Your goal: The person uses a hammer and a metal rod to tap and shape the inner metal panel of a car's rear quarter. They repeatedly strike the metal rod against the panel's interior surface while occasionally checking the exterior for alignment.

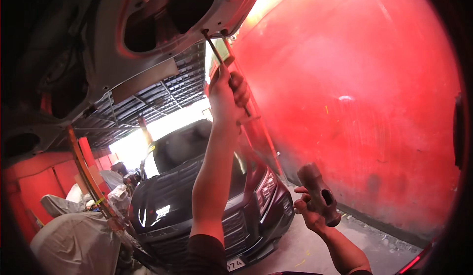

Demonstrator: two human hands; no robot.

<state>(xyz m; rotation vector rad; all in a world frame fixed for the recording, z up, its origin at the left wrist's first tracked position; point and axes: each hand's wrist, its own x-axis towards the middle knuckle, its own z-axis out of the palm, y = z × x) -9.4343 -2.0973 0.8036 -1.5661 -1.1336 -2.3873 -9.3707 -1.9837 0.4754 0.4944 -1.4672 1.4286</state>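
Note:
Raised overhead, my left hand (229, 90) is closed round a thin dark metal rod (215, 51). The rod's upper tip meets the lower edge of a raised vehicle panel (177, 43), beside a small hole, and its lower end sticks out below my fist. This panel is bare metal with large dark cutouts, probably an open tailgate or hood. Lower down on the right, my right hand (310, 211) grips a hammer (315, 189) whose worn, rounded head shows an oval eye. The hammer's handle is mostly hidden. Hammer and rod are well apart.
Ahead stands a dark car (172, 196), nose toward me. A red wall (354, 97) runs along the right. Covered items (79, 245) and bagged clutter (116, 186) lie at left, near a slanting post (86, 169). Concrete floor (315, 250) shows between car and wall.

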